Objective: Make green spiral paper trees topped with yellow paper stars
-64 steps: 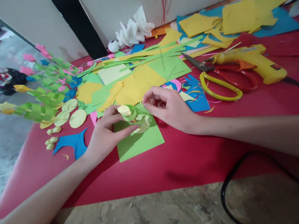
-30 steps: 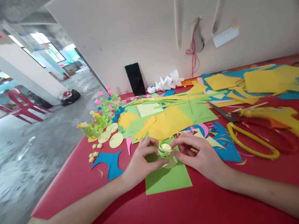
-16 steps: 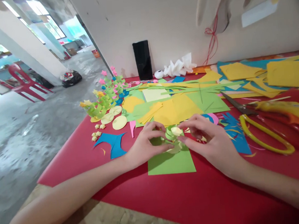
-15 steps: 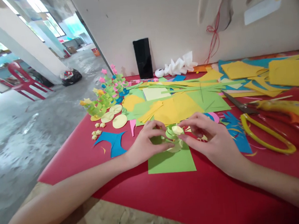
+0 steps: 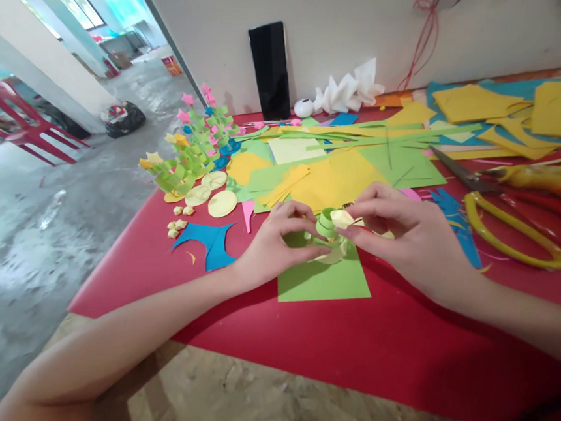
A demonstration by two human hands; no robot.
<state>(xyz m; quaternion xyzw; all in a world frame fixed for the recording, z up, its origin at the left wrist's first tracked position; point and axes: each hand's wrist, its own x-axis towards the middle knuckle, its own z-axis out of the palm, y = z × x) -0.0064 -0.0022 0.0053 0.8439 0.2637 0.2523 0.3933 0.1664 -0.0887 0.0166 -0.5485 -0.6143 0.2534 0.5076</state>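
Observation:
My left hand (image 5: 283,236) curls its thumb and fingers around a curled green paper strip (image 5: 325,223). The strip stands over a pale yellow paper disc (image 5: 336,255), above a green paper sheet (image 5: 322,285). Between its thumb and fingertips my right hand (image 5: 400,236) pinches a small pale yellow paper star (image 5: 342,218), held against the top right of the green curl. My fingers hide part of the curl and disc. Left of my hands lie pale yellow paper discs (image 5: 221,204), small paper stars (image 5: 176,226) and a blue paper scrap (image 5: 207,240).
Scissors with yellow and red handles (image 5: 513,236) lie on the red table (image 5: 253,344) at right. Upright paper flowers (image 5: 182,153) stand at the back left edge. A black phone (image 5: 270,74) leans on the wall. Yellow paper (image 5: 336,173) and strips cover the back.
The view has tilted down slightly and shifted, so the tabletop items appear higher. My right hand has drawn the pale star slightly right; my left hand stays at the green curl.

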